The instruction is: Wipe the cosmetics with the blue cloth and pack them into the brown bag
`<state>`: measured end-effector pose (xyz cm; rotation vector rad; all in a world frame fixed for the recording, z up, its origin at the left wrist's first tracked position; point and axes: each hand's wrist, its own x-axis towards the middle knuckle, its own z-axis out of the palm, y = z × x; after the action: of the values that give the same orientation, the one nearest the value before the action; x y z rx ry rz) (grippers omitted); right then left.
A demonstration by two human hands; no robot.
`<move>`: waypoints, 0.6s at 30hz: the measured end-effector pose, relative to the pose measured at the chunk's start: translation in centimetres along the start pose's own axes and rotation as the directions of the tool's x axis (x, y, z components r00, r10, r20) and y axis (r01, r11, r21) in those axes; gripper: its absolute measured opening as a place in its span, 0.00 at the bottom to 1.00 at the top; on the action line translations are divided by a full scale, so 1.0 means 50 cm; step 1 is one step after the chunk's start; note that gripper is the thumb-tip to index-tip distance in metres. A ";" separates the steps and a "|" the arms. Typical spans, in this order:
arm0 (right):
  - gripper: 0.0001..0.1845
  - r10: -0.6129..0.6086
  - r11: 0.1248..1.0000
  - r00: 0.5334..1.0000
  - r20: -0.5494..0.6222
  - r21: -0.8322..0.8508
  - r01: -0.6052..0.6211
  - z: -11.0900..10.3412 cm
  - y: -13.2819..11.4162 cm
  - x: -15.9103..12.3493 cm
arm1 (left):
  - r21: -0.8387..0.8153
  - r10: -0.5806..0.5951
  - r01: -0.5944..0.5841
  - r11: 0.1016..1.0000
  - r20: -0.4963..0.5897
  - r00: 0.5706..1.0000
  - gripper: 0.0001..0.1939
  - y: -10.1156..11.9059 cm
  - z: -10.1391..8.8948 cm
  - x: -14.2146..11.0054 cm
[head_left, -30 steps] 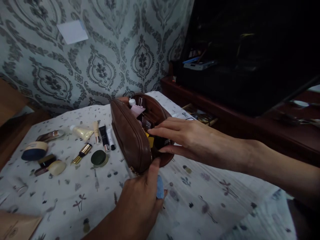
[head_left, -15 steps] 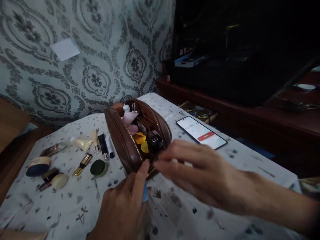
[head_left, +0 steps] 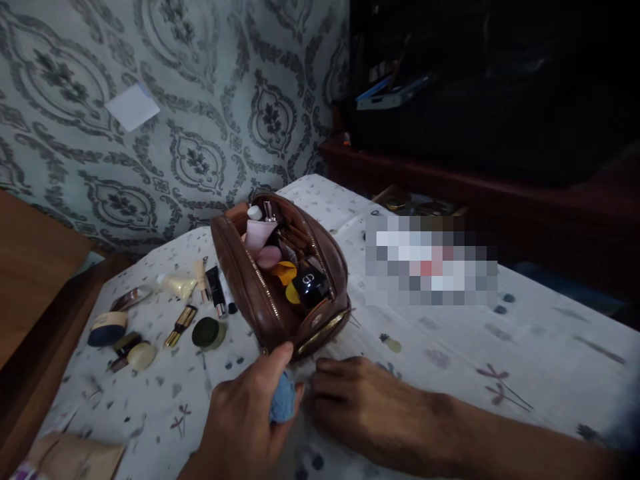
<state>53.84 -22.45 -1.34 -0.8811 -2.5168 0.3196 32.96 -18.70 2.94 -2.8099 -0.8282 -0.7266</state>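
A brown quilted cosmetics pouch stands unzipped on the patterned tablecloth, packed with makeup: a pink tube, a yellow item and a black compact. My left hand sits just in front of the pouch's near end, thumb touching it, fingers closed round a small blue thing. My right hand lies knuckles-up on the cloth beside it, fingers curled under, apparently pinching at the blue thing; what it holds is hidden.
Several cosmetics lie left of the pouch: a green round pot, a gold lipstick, a black tube, a cream jar. A blurred-out phone rests at right. Wooden furniture borders the left; a dark cabinet stands behind.
My right hand has come out of the pouch and dropped to the cloth beside my left hand. The left hand stayed at the pouch's near end. The view shifted slightly.
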 end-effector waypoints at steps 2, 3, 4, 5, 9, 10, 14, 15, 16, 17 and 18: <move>0.12 0.003 1.000 1.000 -0.009 0.023 -0.003 0.009 0.001 -0.002 | -0.002 -0.045 0.045 0.999 -0.011 0.999 0.15 -0.003 0.004 -0.013; 0.12 0.001 0.999 1.000 -0.020 0.033 0.000 0.011 0.002 -0.003 | 0.004 -0.078 0.078 0.997 0.001 0.997 0.11 -0.009 0.005 -0.021; 0.12 -0.002 0.999 1.000 -0.031 0.042 0.003 0.012 0.002 -0.004 | 0.012 -0.116 0.116 0.993 0.017 0.993 0.09 -0.016 0.006 -0.029; 0.12 0.001 0.999 0.999 -0.035 0.049 0.001 0.010 0.002 -0.003 | 0.026 -0.159 0.158 0.987 0.039 0.987 0.07 -0.027 0.005 -0.036; 0.13 0.035 0.997 0.999 0.017 0.073 -0.036 -0.012 -0.006 0.006 | 0.106 -0.402 0.392 0.914 0.098 0.910 0.06 -0.092 -0.019 -0.050; 0.14 0.045 0.996 0.999 0.029 0.080 -0.048 -0.017 -0.011 0.010 | 0.124 -0.463 0.450 0.884 0.106 0.880 0.07 -0.113 -0.029 -0.047; 0.13 0.051 0.990 0.997 0.057 0.131 -0.058 -0.024 -0.034 0.035 | 0.165 -0.544 0.523 0.837 0.144 0.826 0.11 -0.208 -0.058 -0.010; 0.13 0.045 0.988 0.997 0.063 0.144 -0.054 -0.021 -0.040 0.044 | 0.181 -0.547 0.519 0.835 0.177 0.818 0.13 -0.232 -0.059 0.003; 0.13 0.037 0.988 0.997 0.070 0.150 -0.047 -0.017 -0.047 0.055 | 0.206 -0.563 0.528 0.824 0.192 0.804 0.14 -0.254 -0.056 0.016; 0.12 0.026 0.988 0.997 0.073 0.149 -0.037 -0.013 -0.054 0.067 | 0.226 -0.575 0.534 0.815 0.206 0.792 0.17 -0.276 -0.051 0.029; 0.11 0.015 0.989 0.997 0.078 0.143 -0.026 -0.009 -0.060 0.080 | 0.224 -0.564 0.521 0.824 0.231 0.793 0.20 -0.295 -0.043 0.040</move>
<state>49.70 -22.20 1.48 -0.8532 -2.5180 0.5444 25.58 -5.86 5.53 -2.5728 -1.7150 -0.2765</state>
